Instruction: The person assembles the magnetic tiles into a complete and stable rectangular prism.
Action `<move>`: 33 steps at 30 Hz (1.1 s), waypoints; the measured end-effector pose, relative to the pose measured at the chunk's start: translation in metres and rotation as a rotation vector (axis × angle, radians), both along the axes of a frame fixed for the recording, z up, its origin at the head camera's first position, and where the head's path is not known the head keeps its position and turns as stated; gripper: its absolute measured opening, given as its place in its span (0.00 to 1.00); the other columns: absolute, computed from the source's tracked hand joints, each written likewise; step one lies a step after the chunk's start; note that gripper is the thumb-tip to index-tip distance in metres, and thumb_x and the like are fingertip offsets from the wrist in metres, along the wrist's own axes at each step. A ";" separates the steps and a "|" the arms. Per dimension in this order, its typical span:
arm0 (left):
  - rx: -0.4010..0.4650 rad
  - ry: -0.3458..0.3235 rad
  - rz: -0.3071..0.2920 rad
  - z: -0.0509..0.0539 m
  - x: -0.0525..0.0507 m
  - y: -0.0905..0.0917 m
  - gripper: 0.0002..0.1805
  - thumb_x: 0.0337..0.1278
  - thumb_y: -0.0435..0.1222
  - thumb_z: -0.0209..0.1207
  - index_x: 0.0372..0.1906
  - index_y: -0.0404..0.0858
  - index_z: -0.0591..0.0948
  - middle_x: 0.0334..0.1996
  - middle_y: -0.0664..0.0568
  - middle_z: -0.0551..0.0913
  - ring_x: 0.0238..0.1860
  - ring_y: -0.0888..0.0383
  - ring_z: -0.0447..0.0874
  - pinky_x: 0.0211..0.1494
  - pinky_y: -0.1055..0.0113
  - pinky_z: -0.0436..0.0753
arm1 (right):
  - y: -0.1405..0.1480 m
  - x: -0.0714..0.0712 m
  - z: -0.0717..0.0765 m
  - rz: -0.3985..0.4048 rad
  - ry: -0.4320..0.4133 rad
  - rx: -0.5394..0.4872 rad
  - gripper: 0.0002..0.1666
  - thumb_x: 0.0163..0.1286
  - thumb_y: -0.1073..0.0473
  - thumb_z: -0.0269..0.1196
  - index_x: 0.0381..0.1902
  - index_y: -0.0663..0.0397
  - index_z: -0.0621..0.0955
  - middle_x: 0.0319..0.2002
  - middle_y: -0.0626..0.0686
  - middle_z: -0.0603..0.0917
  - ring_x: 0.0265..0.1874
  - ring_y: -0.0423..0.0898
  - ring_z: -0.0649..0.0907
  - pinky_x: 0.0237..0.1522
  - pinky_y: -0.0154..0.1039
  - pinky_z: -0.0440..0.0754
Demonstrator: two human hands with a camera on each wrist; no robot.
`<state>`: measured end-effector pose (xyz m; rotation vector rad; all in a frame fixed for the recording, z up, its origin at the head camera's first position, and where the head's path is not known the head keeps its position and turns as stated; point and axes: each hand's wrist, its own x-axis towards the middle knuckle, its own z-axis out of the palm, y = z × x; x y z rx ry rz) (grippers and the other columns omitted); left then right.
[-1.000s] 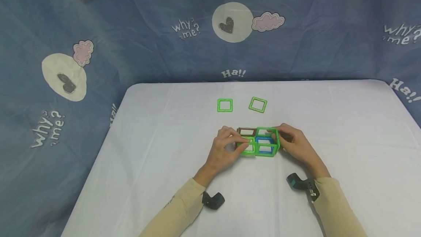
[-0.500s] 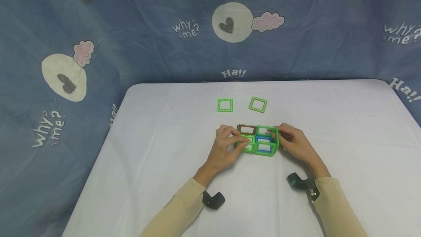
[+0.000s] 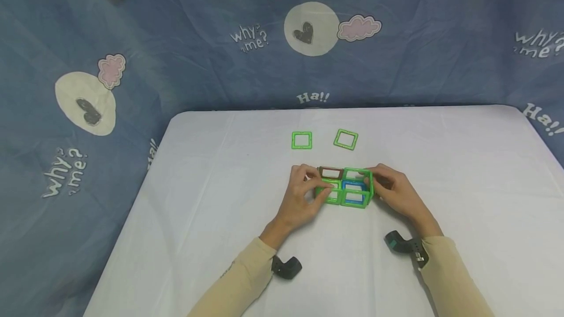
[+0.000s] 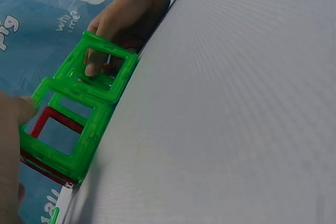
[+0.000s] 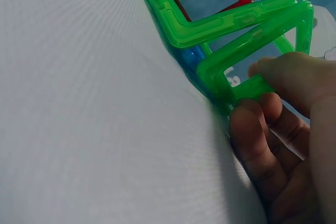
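Observation:
Square magnetic tiles, mostly green with a red and a blue one, are joined into a low two-cell box (image 3: 353,204). My left hand (image 3: 296,199) is at its left end, thumb and index finger pinching a green tile's top edge. In the left wrist view, the red tile (image 4: 58,118) shows through the green front tile (image 4: 79,163). My right hand (image 3: 398,194) pinches the green end tile (image 5: 215,72) on the right, with the thumb reaching over its frame and the other fingers curled outside. That end tile tilts slightly against the green front tile (image 5: 184,34). A blue tile (image 5: 192,55) lies low inside.
Two loose green square tiles, one straight (image 3: 301,148) and one turned (image 3: 345,147), lie behind the box on the white-covered table (image 3: 220,170). A blue printed cloth (image 3: 198,53) hangs behind the table. Black wrist mounts (image 3: 286,268) sit at both cuffs.
The box has shifted slightly away from the person. The left hand's fingers have moved a little up and left along its left end; the right hand has barely moved.

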<state>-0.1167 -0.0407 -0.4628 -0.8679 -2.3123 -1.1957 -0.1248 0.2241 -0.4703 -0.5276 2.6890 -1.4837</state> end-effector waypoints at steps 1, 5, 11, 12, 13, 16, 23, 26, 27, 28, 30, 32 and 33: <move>0.001 -0.013 0.005 0.000 0.000 0.000 0.04 0.54 0.39 0.65 0.34 0.44 0.86 0.40 0.53 0.74 0.45 0.57 0.65 0.48 0.67 0.69 | 0.000 0.000 0.000 -0.002 0.001 -0.002 0.15 0.70 0.57 0.57 0.52 0.48 0.80 0.39 0.46 0.81 0.37 0.35 0.80 0.41 0.27 0.80; -0.007 -0.055 0.017 0.000 0.000 0.000 0.04 0.55 0.39 0.63 0.33 0.44 0.85 0.42 0.53 0.73 0.45 0.58 0.64 0.47 0.68 0.70 | 0.000 0.000 0.001 -0.006 -0.005 -0.004 0.16 0.70 0.56 0.57 0.54 0.47 0.79 0.41 0.47 0.82 0.39 0.34 0.81 0.45 0.25 0.79; -0.049 -0.030 0.020 0.001 0.000 0.001 0.04 0.55 0.38 0.63 0.34 0.46 0.85 0.43 0.53 0.73 0.48 0.56 0.64 0.51 0.64 0.70 | 0.000 0.000 0.002 -0.033 -0.039 0.008 0.18 0.69 0.54 0.58 0.56 0.45 0.77 0.48 0.50 0.82 0.43 0.33 0.81 0.47 0.23 0.78; -0.063 -0.015 0.021 0.001 0.000 0.000 0.04 0.54 0.39 0.63 0.34 0.46 0.85 0.44 0.53 0.73 0.49 0.56 0.65 0.53 0.63 0.69 | 0.000 0.001 0.002 -0.037 -0.037 0.010 0.17 0.69 0.55 0.58 0.56 0.46 0.77 0.48 0.51 0.83 0.43 0.33 0.81 0.47 0.24 0.78; -0.076 0.004 0.019 0.002 0.000 0.000 0.04 0.54 0.39 0.63 0.35 0.46 0.85 0.44 0.53 0.73 0.50 0.56 0.65 0.54 0.62 0.69 | -0.001 0.001 0.002 -0.042 -0.032 0.010 0.17 0.69 0.55 0.58 0.55 0.47 0.77 0.47 0.51 0.83 0.42 0.32 0.81 0.46 0.23 0.78; -0.126 0.070 0.012 0.003 0.000 0.001 0.07 0.52 0.40 0.64 0.37 0.46 0.86 0.47 0.53 0.74 0.52 0.56 0.67 0.57 0.58 0.67 | -0.004 0.002 0.004 -0.053 -0.008 0.008 0.15 0.69 0.59 0.59 0.52 0.51 0.78 0.44 0.53 0.84 0.40 0.30 0.81 0.45 0.23 0.78; -0.208 0.197 0.076 0.004 0.004 0.018 0.08 0.53 0.44 0.64 0.39 0.50 0.87 0.42 0.60 0.81 0.51 0.61 0.74 0.59 0.47 0.62 | -0.020 0.009 0.021 -0.110 0.091 -0.010 0.12 0.66 0.66 0.60 0.47 0.58 0.80 0.42 0.57 0.85 0.40 0.32 0.81 0.45 0.26 0.81; -0.220 0.207 0.122 0.002 0.003 0.023 0.07 0.54 0.46 0.64 0.36 0.52 0.87 0.37 0.62 0.83 0.46 0.63 0.77 0.61 0.42 0.61 | -0.020 0.004 0.008 -0.148 0.100 -0.024 0.12 0.66 0.61 0.61 0.48 0.53 0.80 0.43 0.53 0.85 0.42 0.31 0.81 0.47 0.37 0.84; -0.220 0.206 0.131 0.002 0.003 0.023 0.07 0.54 0.47 0.64 0.35 0.52 0.87 0.35 0.63 0.83 0.45 0.64 0.77 0.61 0.41 0.60 | -0.019 0.002 0.004 -0.164 0.098 -0.024 0.12 0.67 0.59 0.61 0.48 0.52 0.80 0.43 0.52 0.85 0.42 0.31 0.81 0.48 0.42 0.84; -0.215 0.205 0.136 0.002 0.003 0.023 0.07 0.54 0.47 0.64 0.35 0.52 0.87 0.35 0.63 0.84 0.44 0.64 0.77 0.61 0.41 0.59 | -0.020 0.001 0.003 -0.174 0.099 -0.028 0.12 0.67 0.58 0.61 0.48 0.52 0.80 0.43 0.52 0.85 0.42 0.29 0.80 0.48 0.45 0.83; -0.202 0.199 0.133 0.002 0.003 0.023 0.06 0.54 0.47 0.64 0.34 0.52 0.87 0.34 0.63 0.84 0.44 0.64 0.77 0.62 0.41 0.59 | -0.022 0.001 0.002 -0.191 0.096 -0.020 0.13 0.67 0.56 0.61 0.48 0.51 0.80 0.42 0.51 0.85 0.41 0.29 0.79 0.48 0.46 0.83; -0.189 0.195 0.119 0.001 0.002 0.024 0.06 0.54 0.46 0.64 0.34 0.51 0.87 0.33 0.63 0.84 0.44 0.64 0.77 0.61 0.41 0.60 | -0.022 0.001 0.002 -0.204 0.095 -0.008 0.13 0.67 0.56 0.61 0.49 0.51 0.80 0.41 0.50 0.85 0.40 0.29 0.79 0.48 0.46 0.83; -0.181 0.193 0.111 0.001 0.002 0.024 0.06 0.54 0.46 0.64 0.34 0.51 0.87 0.33 0.63 0.84 0.44 0.64 0.77 0.61 0.41 0.60 | -0.023 0.001 0.002 -0.209 0.093 -0.003 0.14 0.67 0.55 0.61 0.49 0.50 0.80 0.40 0.50 0.85 0.40 0.30 0.79 0.48 0.46 0.83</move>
